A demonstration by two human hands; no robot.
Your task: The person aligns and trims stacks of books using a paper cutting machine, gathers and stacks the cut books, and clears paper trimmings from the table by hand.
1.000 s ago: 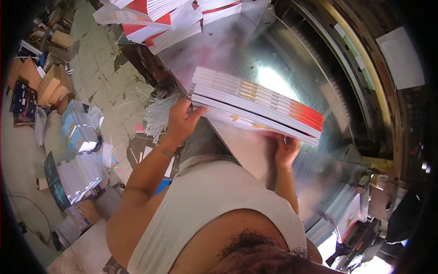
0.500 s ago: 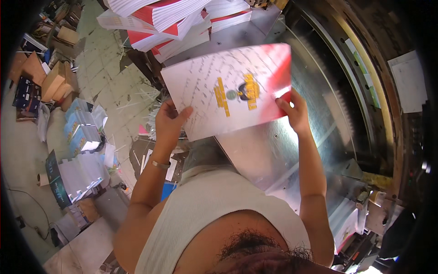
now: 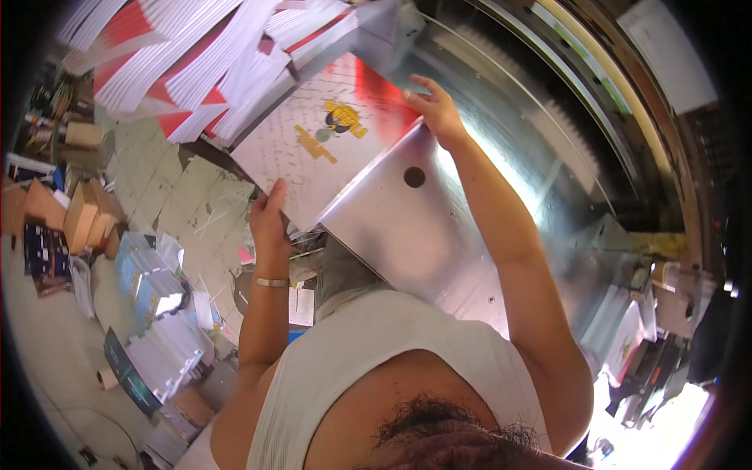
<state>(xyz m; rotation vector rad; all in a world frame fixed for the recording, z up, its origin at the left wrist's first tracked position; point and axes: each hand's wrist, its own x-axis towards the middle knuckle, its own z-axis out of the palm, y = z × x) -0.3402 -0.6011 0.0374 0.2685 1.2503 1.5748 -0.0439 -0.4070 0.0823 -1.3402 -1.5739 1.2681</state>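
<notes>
A booklet with a white and red cover, dark script lines and yellow lettering lies slanted on the shiny metal table. Whether it is one booklet or a thin stack I cannot make out. My left hand is closed at its near left edge, thumb up by the cover and the other fingers partly hidden. Beside the far right corner is my right hand, its thumb and fingers apart, the fingertips just off the red part of the cover.
Fanned piles of red and white booklets rise at the far left of the table. A dark machine frame borders the right side. Paper scraps litter the floor on the left, near bundled booklets and cardboard pieces.
The booklet has gone from being held up between both hands to lying on the table, farther left and turned. My right hand has opened off it. The view has swung as well.
</notes>
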